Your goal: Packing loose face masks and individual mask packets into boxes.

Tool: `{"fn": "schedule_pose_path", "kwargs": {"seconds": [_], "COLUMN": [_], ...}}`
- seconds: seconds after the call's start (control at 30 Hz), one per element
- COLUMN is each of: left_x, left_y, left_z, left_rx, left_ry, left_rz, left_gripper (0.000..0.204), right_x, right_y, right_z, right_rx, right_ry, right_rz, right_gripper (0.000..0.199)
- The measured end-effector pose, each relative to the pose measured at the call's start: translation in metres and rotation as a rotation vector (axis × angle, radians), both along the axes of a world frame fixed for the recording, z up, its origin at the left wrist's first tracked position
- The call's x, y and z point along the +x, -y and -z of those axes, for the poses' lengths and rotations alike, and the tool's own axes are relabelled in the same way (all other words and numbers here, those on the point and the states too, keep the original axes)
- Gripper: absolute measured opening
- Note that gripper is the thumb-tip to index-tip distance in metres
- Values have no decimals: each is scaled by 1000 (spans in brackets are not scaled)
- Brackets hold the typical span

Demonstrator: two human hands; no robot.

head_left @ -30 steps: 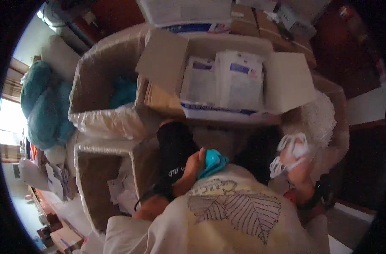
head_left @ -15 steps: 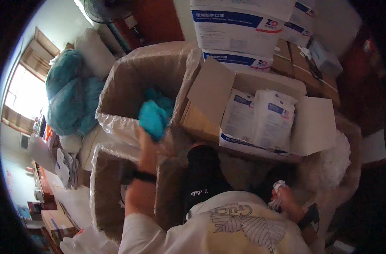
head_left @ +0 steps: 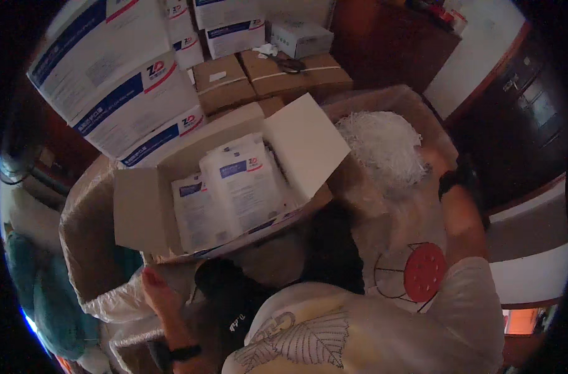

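My left hand (head_left: 157, 290) is low on the left, empty with its fingers loose, by the rim of a plastic-lined carton (head_left: 87, 249) that holds teal material (head_left: 129, 262). My right hand (head_left: 436, 159), with a black band on its wrist, reaches over a plastic-lined carton (head_left: 415, 100) filled with a white stringy pile (head_left: 383, 144). The hand is blurred and I cannot make out its fingers. Between the two cartons an open cardboard box (head_left: 302, 140) holds white flat packets (head_left: 234, 187).
Stacked white and blue cartons (head_left: 115, 81) and taped brown boxes (head_left: 224, 81) stand behind. A dark wooden cabinet (head_left: 390, 43) is at the back right. A black cap (head_left: 231, 299) and my pale printed shirt (head_left: 334, 336) fill the lower middle.
My left hand let the teal piece go over the left carton and dropped back low. My right hand rose from my lap to the carton with the white pile. The view swung right.
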State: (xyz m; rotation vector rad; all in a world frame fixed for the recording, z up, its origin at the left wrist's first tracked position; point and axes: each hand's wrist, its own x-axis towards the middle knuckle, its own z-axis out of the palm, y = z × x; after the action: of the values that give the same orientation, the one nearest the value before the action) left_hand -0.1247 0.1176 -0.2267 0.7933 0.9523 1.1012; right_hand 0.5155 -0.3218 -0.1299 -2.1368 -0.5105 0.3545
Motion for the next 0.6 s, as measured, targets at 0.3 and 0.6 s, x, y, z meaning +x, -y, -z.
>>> {"fn": "schedule_pose_path", "kwargs": {"seconds": [0.3,0.6], "left_x": [86,202], "left_y": [86,27], "left_z": [-149,-122], "left_rx": [698,153], "left_ry": [-456,-392], "left_rz": [155,552], "left_gripper": [25,28], "right_x": [-168,-257], "right_y": [-206,-335], "right_z": [-140,-53], "right_rx": [459,-478], "right_ry": [50,113], "right_rz": [-415,-799], "right_gripper": [25,81]}}
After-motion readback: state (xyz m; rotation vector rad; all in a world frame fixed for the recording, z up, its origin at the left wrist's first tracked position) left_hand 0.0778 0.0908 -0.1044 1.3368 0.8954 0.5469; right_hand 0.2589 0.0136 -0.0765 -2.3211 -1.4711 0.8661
